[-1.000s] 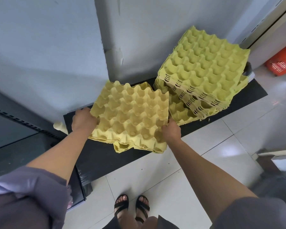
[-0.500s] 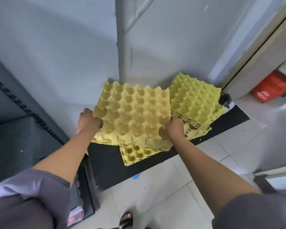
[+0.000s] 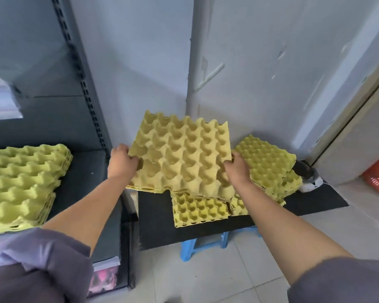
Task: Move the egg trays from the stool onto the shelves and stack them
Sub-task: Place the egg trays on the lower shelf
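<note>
Pale grey walls meet in a corner, dark shelving stands to the left, and egg trays are mid-carry.

The shelf already bears a shelf stack, which the left frame edge cuts off. The held trays hang above the black board that covers the blue stool. The left hand is curled round one side edge and the right hand round the other. The remaining trays lie skewed on the board. With only the edges gripped, I judge the thin pulp could sag and drop a lower tray, or a corner could catch the shelf upright on the way left. The fingers underneath are hidden, and I cannot count the nested trays.
</note>
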{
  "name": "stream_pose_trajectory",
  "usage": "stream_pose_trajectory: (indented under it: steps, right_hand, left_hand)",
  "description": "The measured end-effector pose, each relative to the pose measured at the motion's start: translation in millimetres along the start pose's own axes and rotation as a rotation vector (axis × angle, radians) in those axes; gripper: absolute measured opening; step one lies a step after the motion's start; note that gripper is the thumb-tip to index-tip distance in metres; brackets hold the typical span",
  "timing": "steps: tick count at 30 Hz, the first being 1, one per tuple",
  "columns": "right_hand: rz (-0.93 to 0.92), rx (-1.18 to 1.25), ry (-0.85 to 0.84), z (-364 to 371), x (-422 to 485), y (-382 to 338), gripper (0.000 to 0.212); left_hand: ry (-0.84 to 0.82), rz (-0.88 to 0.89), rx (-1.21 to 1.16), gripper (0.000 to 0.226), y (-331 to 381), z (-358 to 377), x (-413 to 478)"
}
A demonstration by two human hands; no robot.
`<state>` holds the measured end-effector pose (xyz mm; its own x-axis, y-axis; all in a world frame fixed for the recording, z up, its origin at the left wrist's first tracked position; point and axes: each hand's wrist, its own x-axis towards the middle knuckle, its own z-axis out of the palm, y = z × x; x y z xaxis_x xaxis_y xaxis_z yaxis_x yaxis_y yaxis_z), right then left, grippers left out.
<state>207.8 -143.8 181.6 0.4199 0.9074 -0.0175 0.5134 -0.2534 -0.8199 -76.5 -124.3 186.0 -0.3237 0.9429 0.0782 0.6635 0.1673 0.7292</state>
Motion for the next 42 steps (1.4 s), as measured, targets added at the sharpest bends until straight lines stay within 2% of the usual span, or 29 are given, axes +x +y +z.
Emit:
stream_pose_trajectory:
  steps: [4, 8, 14, 18, 21, 30, 42]
  right_hand:
    - [-0.088, -0.009, -0.042, -4.1, -37.4, -18.5, 0.042]
    - [-0.156, -0.035, -0.102, 3.1, -66.2, -43.4, 0.035]
    - [-0.190, -0.082, -0.198, 35.0, -97.1, -80.2, 0.044]
    - [-0.236, -0.097, -0.216, 74.2, -117.1, -103.4, 0.037]
    - [-0.278, -0.151, -0.214, 113.4, -139.2, -123.8, 0.032]
    - [-0.279, -0.242, -0.235, 231.3, -192.9, -181.1, 0.042]
    - [-0.351, -0.296, -0.335, 322.3, -187.1, -234.9, 0.048]
  left_hand:
    - [0.085, -0.050, 0.009, 0.025, -10.9, -43.9, -43.9]
    - [0.149, -0.074, 0.013, 0.023, -27.5, -88.0, -68.1]
    - [0.184, -0.099, -0.035, 0.025, -67.3, -144.3, -74.0]
    - [0.203, -0.094, -0.001, 0.028, -104.7, -179.8, -72.5]
    - [0.204, -0.093, 0.046, 0.033, -139.9, -211.3, -63.4]
    - [0.153, -0.091, 0.170, 0.038, -231.0, -298.9, -13.0]
    - [0.162, -0.192, 0.194, 0.041, -297.7, -331.7, 39.5]
